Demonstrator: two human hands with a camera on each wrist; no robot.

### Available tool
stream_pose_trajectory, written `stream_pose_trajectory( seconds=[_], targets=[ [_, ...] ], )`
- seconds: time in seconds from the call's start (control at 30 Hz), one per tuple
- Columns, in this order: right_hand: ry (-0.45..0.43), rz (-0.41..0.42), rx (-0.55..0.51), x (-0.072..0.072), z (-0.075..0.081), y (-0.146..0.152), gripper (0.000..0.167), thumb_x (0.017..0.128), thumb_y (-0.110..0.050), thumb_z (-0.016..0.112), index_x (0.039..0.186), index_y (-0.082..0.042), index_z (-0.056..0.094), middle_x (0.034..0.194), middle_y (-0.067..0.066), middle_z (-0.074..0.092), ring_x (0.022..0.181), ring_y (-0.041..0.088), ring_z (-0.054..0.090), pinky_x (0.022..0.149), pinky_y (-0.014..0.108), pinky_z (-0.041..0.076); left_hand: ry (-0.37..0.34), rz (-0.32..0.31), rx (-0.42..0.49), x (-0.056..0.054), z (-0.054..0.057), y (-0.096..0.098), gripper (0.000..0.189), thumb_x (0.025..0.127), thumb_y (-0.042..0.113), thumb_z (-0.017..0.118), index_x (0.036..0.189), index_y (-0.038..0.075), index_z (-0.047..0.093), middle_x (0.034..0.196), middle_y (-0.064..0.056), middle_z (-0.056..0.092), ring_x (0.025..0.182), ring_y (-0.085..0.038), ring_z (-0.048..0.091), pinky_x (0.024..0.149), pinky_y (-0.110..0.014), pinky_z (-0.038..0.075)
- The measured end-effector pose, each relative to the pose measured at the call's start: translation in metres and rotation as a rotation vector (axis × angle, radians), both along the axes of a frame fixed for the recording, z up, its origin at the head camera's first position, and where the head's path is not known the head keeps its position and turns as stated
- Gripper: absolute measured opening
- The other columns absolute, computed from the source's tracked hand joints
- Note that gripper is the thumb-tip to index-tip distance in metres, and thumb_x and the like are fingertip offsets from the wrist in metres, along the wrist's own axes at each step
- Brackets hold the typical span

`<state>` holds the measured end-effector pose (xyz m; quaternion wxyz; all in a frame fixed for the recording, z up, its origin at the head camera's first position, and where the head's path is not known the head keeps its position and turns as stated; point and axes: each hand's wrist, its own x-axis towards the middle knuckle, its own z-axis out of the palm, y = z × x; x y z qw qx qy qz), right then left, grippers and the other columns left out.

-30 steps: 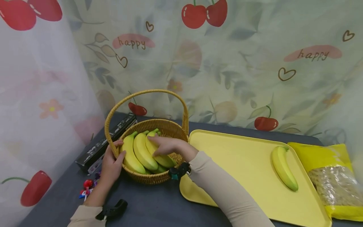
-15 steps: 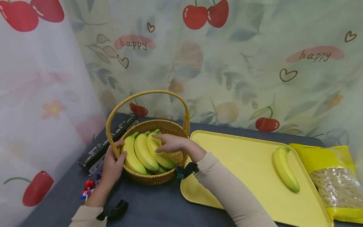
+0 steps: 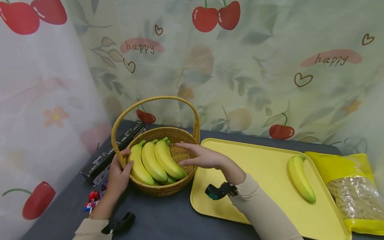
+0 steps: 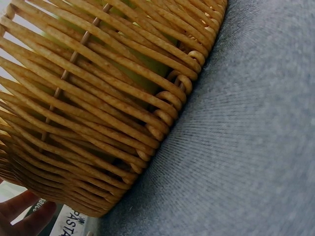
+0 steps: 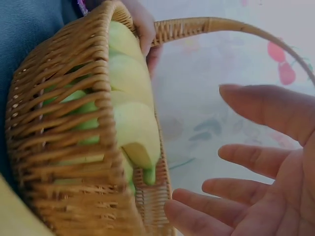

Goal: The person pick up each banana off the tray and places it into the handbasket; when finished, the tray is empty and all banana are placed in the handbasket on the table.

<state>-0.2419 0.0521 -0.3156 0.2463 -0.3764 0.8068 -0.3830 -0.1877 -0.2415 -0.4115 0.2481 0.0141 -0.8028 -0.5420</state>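
Note:
A wicker basket (image 3: 162, 190) with a tall arched handle stands on the dark table, holding several bananas (image 3: 153, 161) side by side in its left part. At the basket's left rim, my left hand (image 3: 118, 173) grips the edge by the foot of the handle, its thumb over the rim beside the nearest banana. My right hand (image 3: 204, 156) hovers over the basket's right rim with fingers spread and nothing in them; the right wrist view shows the fingers (image 5: 246, 156) apart from the fruit. One more banana (image 3: 301, 180) lies on the right side of the yellow tray (image 3: 252, 173).
A yellow bag (image 3: 354, 190) with a clear window lies at the tray's right edge. Behind the basket's left side is a long black box (image 3: 114, 151). Wrapped lollipops (image 3: 93, 196) lie near the left forearm. A printed curtain (image 3: 228, 73) hangs behind the table.
My right hand has let go of the rightmost banana in the basket and moved right, off the fruit, its fingers spreading. The left hand has stayed at the rim.

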Motion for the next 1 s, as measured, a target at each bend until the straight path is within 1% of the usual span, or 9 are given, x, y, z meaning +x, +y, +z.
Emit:
stream_pose_trajectory(
  seconds=[0.17, 0.23, 0.4, 0.53, 0.63, 0.73, 0.87, 1.0],
  targets=[
    [-0.015, -0.013, -0.061, 0.009, -0.004, 0.022, 0.070, 0.092, -0.025, 0.057, 0.149, -0.012, 0.019, 0.156, 0.007, 0.019, 0.142, 0.032, 0.020, 0.111, 0.050, 0.024, 0.011, -0.001, 0.004, 0.000, 0.001, 0.000, 0.033, 0.090, 0.004, 0.053, 0.123, 0.001, 0.049, 0.135, -0.017, 0.048, 0.129, -0.026, 0.041, 0.089, 0.001, 0.030],
    [-0.012, -0.030, -0.072, 0.013, -0.008, 0.030, 0.070, 0.091, -0.026, 0.058, 0.148, -0.011, 0.021, 0.155, 0.009, 0.020, 0.141, 0.033, 0.022, 0.110, 0.050, 0.025, 0.011, -0.005, 0.006, 0.000, 0.001, 0.000, 0.033, 0.090, 0.004, 0.052, 0.123, 0.000, 0.049, 0.135, -0.018, 0.047, 0.129, -0.027, 0.041, 0.089, 0.001, 0.030],
    [-0.014, -0.086, -0.109, 0.021, -0.021, 0.053, 0.068, 0.090, -0.026, 0.060, 0.147, -0.010, 0.025, 0.153, 0.012, 0.023, 0.139, 0.036, 0.024, 0.109, 0.051, 0.026, 0.000, -0.004, 0.004, 0.001, 0.001, 0.001, 0.034, 0.091, 0.004, 0.052, 0.124, 0.000, 0.048, 0.135, -0.017, 0.047, 0.129, -0.026, 0.041, 0.088, 0.001, 0.030],
    [-0.013, -0.147, -0.150, 0.025, -0.025, 0.071, 0.068, 0.089, -0.026, 0.061, 0.146, -0.009, 0.028, 0.153, 0.012, 0.025, 0.139, 0.036, 0.025, 0.109, 0.051, 0.027, 0.011, 0.002, 0.007, 0.001, 0.001, 0.001, 0.033, 0.090, 0.003, 0.052, 0.123, 0.000, 0.049, 0.134, -0.016, 0.048, 0.129, -0.025, 0.041, 0.089, 0.001, 0.030],
    [-0.018, -0.189, -0.179, 0.029, -0.027, 0.086, 0.067, 0.088, -0.026, 0.061, 0.145, -0.009, 0.030, 0.153, 0.013, 0.026, 0.139, 0.035, 0.025, 0.109, 0.051, 0.027, 0.018, -0.007, 0.012, 0.001, 0.001, 0.000, 0.034, 0.090, 0.002, 0.051, 0.124, -0.001, 0.049, 0.134, -0.018, 0.048, 0.129, -0.025, 0.040, 0.089, 0.001, 0.030],
    [-0.016, -0.235, -0.192, 0.032, -0.032, 0.101, 0.066, 0.088, -0.027, 0.062, 0.144, -0.009, 0.032, 0.152, 0.014, 0.028, 0.139, 0.036, 0.026, 0.108, 0.050, 0.028, 0.009, -0.012, 0.008, 0.002, 0.001, 0.001, 0.034, 0.090, 0.003, 0.051, 0.124, 0.000, 0.048, 0.135, -0.019, 0.047, 0.130, -0.026, 0.040, 0.088, 0.001, 0.030],
    [0.010, -0.312, -0.185, 0.034, -0.040, 0.123, 0.062, 0.089, -0.028, 0.061, 0.142, -0.009, 0.035, 0.149, 0.016, 0.032, 0.137, 0.039, 0.029, 0.106, 0.051, 0.031, -0.009, -0.011, -0.004, 0.003, 0.002, 0.000, 0.035, 0.091, 0.005, 0.051, 0.125, 0.001, 0.047, 0.136, -0.018, 0.046, 0.130, -0.026, 0.040, 0.088, 0.002, 0.030],
    [0.001, -0.408, -0.163, 0.038, -0.044, 0.146, 0.061, 0.089, -0.029, 0.060, 0.142, -0.010, 0.037, 0.148, 0.019, 0.033, 0.134, 0.043, 0.032, 0.102, 0.049, 0.037, -0.018, -0.014, -0.012, 0.003, 0.002, 0.000, 0.035, 0.092, 0.006, 0.051, 0.126, 0.001, 0.047, 0.137, -0.018, 0.046, 0.130, -0.028, 0.039, 0.088, 0.002, 0.029]
  ],
)
